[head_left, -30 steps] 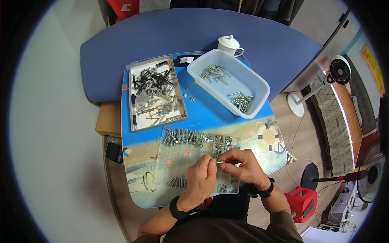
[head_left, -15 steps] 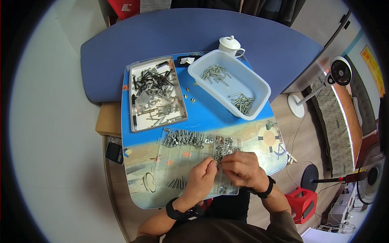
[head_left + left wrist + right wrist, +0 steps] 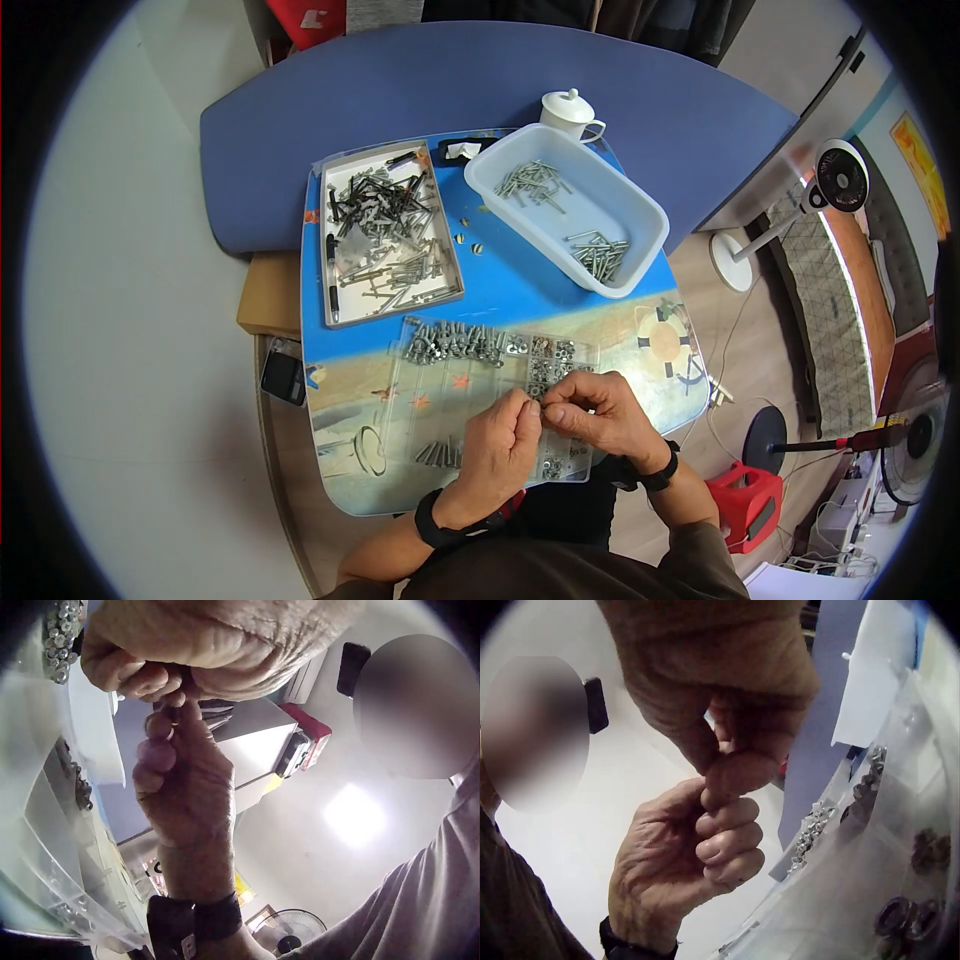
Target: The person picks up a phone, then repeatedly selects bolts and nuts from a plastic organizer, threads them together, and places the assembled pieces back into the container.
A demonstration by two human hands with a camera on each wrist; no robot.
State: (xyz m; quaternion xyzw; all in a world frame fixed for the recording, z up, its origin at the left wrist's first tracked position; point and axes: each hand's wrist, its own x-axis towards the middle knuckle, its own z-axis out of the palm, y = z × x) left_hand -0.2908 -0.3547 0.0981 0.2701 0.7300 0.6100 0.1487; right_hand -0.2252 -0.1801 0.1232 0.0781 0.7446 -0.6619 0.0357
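Above a clear compartment case (image 3: pixel 440 385), my left hand (image 3: pixel 500 440) and right hand (image 3: pixel 600 410) meet fingertip to fingertip. Curled fingers of the left hand hold a small silver bolt, almost wholly covered now. Thumb and forefinger of the right hand pinch at its end; I cannot tell whether a nut sits there. In the right wrist view the left hand (image 3: pixel 667 855) shows its fingers folded in, below the right hand. Many bolts (image 3: pixel 450 342) fill the case's far left part, nuts and washers (image 3: pixel 555 350) its right compartments, and several bolts (image 3: pixel 436 454) lie near its front.
Beyond the case, a shallow box (image 3: pixel 455 290) of mixed screws stands at left. A white plastic tub (image 3: pixel 640 215) with two heaps of screws stands at right, a lidded white cup (image 3: pixel 568 112) behind it. Small striped pieces (image 3: pixel 476 249) lie between box and tub.
The right hand's fingers turned over the bolt's end, then came back to a pinch close to the left fingertips. The bolt's shank, visible earlier between the hands, is now covered. The left hand barely moved.
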